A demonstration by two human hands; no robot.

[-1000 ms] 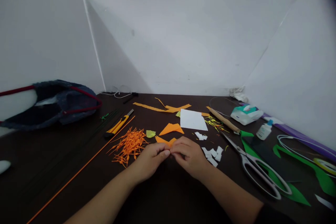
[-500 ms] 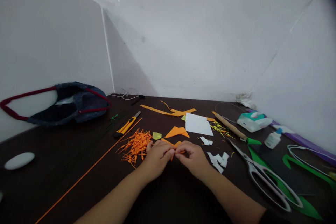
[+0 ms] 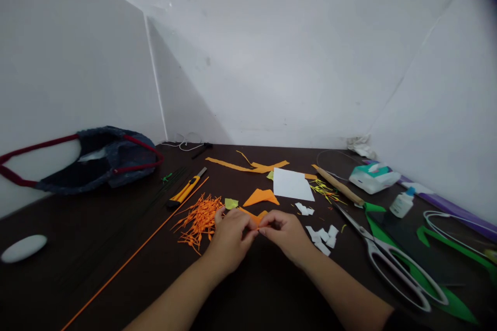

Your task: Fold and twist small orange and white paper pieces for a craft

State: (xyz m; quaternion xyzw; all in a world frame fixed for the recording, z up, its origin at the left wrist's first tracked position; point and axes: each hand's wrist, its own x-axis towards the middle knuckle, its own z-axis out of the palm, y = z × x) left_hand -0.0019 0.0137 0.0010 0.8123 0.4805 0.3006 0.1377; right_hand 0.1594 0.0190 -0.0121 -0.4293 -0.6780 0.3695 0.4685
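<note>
Above the dark tabletop, my left hand [image 3: 232,238] and my right hand [image 3: 286,232] meet fingertip to fingertip. Thumb and forefinger of each are pinched on a small piece of orange paper [image 3: 254,217], mostly hidden by the fingers. Just left of my left hand lies a pile of thin twisted orange paper strands [image 3: 202,217]. Beyond the hands rest a folded orange paper piece [image 3: 261,196] and a small yellow-green scrap [image 3: 231,203]. Cut white paper bits [image 3: 322,238] lie to the right of my right hand.
Scissors [image 3: 388,264] and green strips lie at right, near a glue bottle [image 3: 403,202] and a tissue pack [image 3: 375,178]. A white sheet [image 3: 293,184] lies farther back. At left are a yellow utility knife [image 3: 187,189], a long orange stick [image 3: 135,252] and a denim bag [image 3: 104,160].
My fingertips have shifted slightly around the orange paper, and the bit that hung below them is no longer visible. The left thumb sits a little lower. The view has tilted slightly.
</note>
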